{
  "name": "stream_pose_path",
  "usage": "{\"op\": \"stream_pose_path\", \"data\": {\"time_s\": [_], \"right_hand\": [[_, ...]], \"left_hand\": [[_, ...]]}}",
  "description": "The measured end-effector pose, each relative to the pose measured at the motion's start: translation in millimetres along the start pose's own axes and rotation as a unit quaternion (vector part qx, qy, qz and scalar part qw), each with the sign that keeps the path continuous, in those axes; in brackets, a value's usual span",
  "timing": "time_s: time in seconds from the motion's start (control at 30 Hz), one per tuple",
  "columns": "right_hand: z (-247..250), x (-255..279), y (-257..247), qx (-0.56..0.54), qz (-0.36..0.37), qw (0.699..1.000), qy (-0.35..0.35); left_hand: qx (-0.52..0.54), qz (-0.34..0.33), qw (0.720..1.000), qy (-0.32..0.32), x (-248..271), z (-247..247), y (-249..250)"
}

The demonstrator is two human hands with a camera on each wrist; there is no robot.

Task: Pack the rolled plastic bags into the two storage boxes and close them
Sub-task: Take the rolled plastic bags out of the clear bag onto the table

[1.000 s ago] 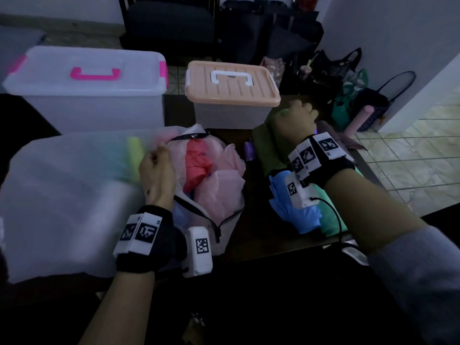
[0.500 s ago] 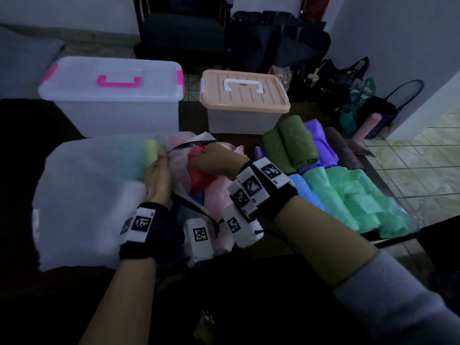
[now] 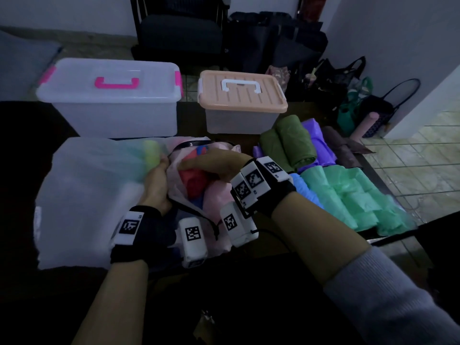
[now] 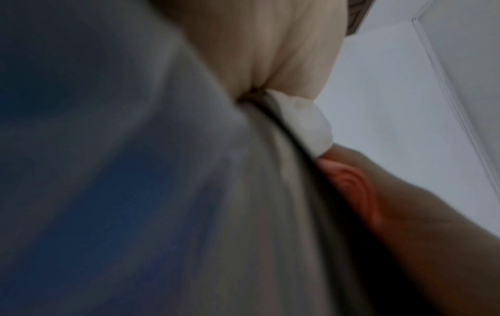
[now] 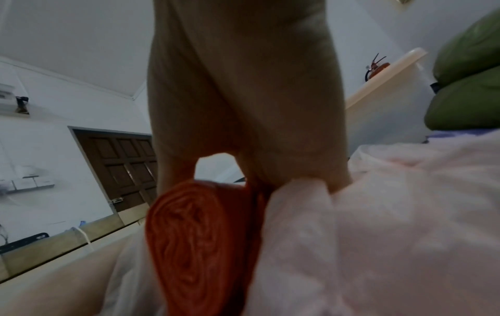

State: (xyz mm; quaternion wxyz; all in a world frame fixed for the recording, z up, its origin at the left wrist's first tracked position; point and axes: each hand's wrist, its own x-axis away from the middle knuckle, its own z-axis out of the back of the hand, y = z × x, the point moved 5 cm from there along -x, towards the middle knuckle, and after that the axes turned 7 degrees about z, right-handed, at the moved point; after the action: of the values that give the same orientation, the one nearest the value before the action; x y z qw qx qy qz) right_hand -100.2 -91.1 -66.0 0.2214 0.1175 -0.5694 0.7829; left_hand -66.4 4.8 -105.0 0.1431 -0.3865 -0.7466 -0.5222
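Two closed storage boxes stand at the table's far side: a clear box with a pink handle (image 3: 112, 100) and a smaller box with a peach lid (image 3: 241, 95). In front lies an open zip bag (image 3: 196, 210) holding red, pink and blue rolled bags. My left hand (image 3: 156, 185) pinches the zip bag's left edge (image 4: 303, 121). My right hand (image 3: 211, 165) reaches into the opening, its fingers (image 5: 243, 107) curled round a red rolled bag (image 5: 194, 235). Green rolls (image 3: 288, 143), purple rolls (image 3: 321, 143) and mint-green rolls (image 3: 348, 192) lie to the right.
A large translucent white bag (image 3: 87, 200) covers the table's left part. A blue roll (image 3: 298, 183) lies beside my right wrist. Handbags (image 3: 353, 95) and a dark chair (image 3: 179, 33) stand on the floor behind the table; tiled floor (image 3: 418, 158) is on the right.
My right hand left the green rolls at the right and moved left into the open zip bag, where it took hold of the red roll. My left hand kept its hold on the bag's edge.
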Motion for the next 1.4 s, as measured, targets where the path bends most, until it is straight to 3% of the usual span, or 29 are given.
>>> {"op": "stream_pose_path", "data": {"time_s": [0.13, 0.3, 0.4, 0.5, 0.67, 0.77, 0.83, 1.1, 1.2, 1.3, 1.4], "right_hand": [[15.9, 6.1, 3.7, -0.031, 0.004, 0.997, 0.067], [30.9, 29.0, 10.1, -0.007, -0.054, 0.998, 0.041], [48.1, 53.0, 17.9, -0.082, -0.05, 0.994, 0.045], [72.8, 80.5, 30.0, -0.169, -0.025, 0.981, 0.094], [129.0, 126.2, 70.8, -0.189, -0.011, 0.952, 0.242], [159.1, 155.1, 92.5, -0.065, -0.03, 0.929, 0.363], [168.7, 169.6, 103.3, 0.004, -0.041, 0.917, 0.398], [164.2, 163.5, 146.6, 0.102, -0.099, 0.915, 0.377], [158.8, 165.2, 141.5, 0.256, -0.138, 0.872, 0.394], [145.1, 164.6, 127.2, 0.33, -0.083, 0.837, 0.428], [127.3, 151.4, 130.1, 0.395, -0.047, 0.835, 0.381]], "left_hand": [[0.015, 0.002, 1.0, -0.026, -6.0, 3.6, -5.3], [0.028, -0.025, 0.999, -0.008, -10.4, 5.6, -4.3], [0.007, -0.014, 1.0, 0.023, -11.8, 7.0, -3.0], [-0.012, -0.002, 1.0, 0.012, -13.8, 7.3, -7.0], [-0.053, -0.021, 0.998, 0.019, -13.3, 8.6, -10.8], [-0.075, -0.041, 0.996, 0.027, -8.9, 6.1, -11.2], [-0.076, -0.045, 0.996, 0.024, -7.7, 6.2, -10.6], [-0.103, -0.063, 0.992, 0.039, -5.9, 8.8, -10.1], [-0.109, -0.074, 0.99, 0.052, -3.9, 8.6, -10.3], [-0.114, -0.079, 0.989, 0.053, -3.2, 7.3, -10.5], [-0.112, -0.08, 0.989, 0.055, 0.3, 4.9, -11.5]]}}
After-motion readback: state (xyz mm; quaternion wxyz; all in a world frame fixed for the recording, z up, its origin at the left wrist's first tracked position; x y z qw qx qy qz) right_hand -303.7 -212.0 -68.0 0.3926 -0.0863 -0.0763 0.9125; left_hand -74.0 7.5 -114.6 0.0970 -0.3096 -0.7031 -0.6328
